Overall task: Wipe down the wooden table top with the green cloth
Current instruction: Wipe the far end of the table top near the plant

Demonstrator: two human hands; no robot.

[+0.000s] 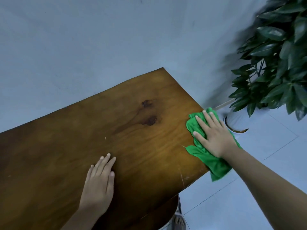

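The wooden table top [116,130] bears a green cloth [214,161] draped over its right edge.

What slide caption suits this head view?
Right hand presses crumpled green cloth on brown wooden table top's edge; left hand rests flat.

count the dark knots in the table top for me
2. One dark knot lies toward the far end of the wooden table top; the other sits just nearer, below it. None seems hidden under either hand.
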